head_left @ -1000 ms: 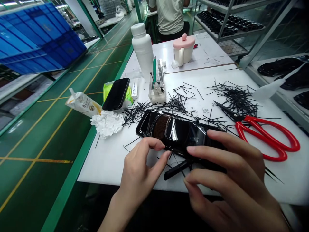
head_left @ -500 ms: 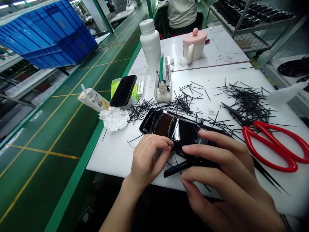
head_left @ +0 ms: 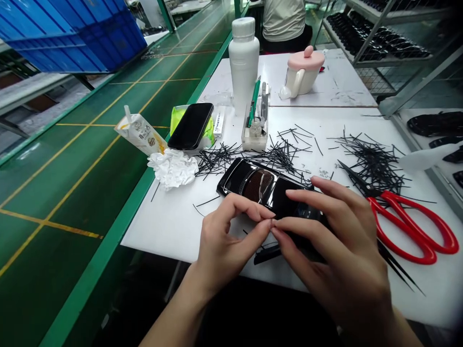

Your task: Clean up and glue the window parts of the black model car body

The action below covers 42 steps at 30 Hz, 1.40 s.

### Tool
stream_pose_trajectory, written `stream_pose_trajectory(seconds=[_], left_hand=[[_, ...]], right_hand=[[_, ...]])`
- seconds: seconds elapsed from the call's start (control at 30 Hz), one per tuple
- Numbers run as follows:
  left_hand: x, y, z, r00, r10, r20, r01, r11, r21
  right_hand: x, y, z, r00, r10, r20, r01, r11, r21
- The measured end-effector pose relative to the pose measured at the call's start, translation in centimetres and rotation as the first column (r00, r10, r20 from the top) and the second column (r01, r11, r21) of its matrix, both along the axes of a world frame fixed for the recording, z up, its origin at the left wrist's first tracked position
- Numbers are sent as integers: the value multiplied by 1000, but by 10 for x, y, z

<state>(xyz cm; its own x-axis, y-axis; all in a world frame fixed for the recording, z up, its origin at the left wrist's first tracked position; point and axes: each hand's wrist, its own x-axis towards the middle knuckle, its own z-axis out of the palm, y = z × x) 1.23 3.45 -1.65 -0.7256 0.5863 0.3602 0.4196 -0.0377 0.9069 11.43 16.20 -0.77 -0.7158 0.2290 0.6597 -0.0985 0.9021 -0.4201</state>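
I look down on a white, smooth tabletop (head_left: pixel 162 226), marked with dark scuffs and crossed by a thin seam toward the back. Left of it runs a long green surface with yellow lines (head_left: pixel 54 183), and blue ribbed plastic crates (head_left: pixel 101 38) stand at its far side. Grey metal racks (head_left: pixel 383 33) loaded with dark glossy pieces line the right, and one person in a pale shirt (head_left: pixel 284 21) sits beyond the table.

I count one glossy black model car (head_left: pixel 284 190), lying at the middle of the table, partly behind my two hands. On my left hand (head_left: pixel 231 236) and right hand (head_left: pixel 333 250), thumb and forefinger are together, the four tips meeting beside the car; I cannot tell whether something small is pinched there. One black bar-shaped part (head_left: pixel 265 254) lies below them.

Thin black strips lie in three main heaps, too tangled to count. I also count one pair of red-handled scissors (head_left: pixel 376 192), one white plastic bottle (head_left: pixel 244 70), one cream mug with a pink lid (head_left: pixel 304 72), one black phone (head_left: pixel 191 126) and one drink carton (head_left: pixel 142 135).
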Motion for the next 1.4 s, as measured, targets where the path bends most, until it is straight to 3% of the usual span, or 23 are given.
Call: stream_pose_trajectory(seconds=[0.27, 0.53, 0.77, 0.93, 1.07, 1.23, 1.4], left_hand=[[2, 1, 7, 999, 42, -28, -45, 993, -109], [3, 2, 11, 999, 15, 45, -9, 991, -131], [5, 5, 12, 996, -17, 85, 32, 984, -173], [4, 5, 12, 998, -31, 49, 40, 979, -200], [5, 6, 15, 996, -80, 36, 85, 981, -175], [10, 10, 19, 985, -153, 80, 159, 984, -83], [14, 14, 18, 971, -204, 122, 206, 978, -8]], right_hand=[[-3, 5, 2, 1000, -5, 13, 4, 999, 51], [-4, 9, -1, 1000, 7, 14, -8, 994, 112], [-7, 7, -4, 999, 7, 36, -10, 996, 87], [-3, 12, -4, 990, -130, -47, 129, 992, -14], [8, 20, 2, 985, -171, -25, 161, 961, -223], [18, 30, 5, 997, 43, 60, -11, 892, -452], [19, 36, 2, 964, 253, 81, -135, 729, -671]])
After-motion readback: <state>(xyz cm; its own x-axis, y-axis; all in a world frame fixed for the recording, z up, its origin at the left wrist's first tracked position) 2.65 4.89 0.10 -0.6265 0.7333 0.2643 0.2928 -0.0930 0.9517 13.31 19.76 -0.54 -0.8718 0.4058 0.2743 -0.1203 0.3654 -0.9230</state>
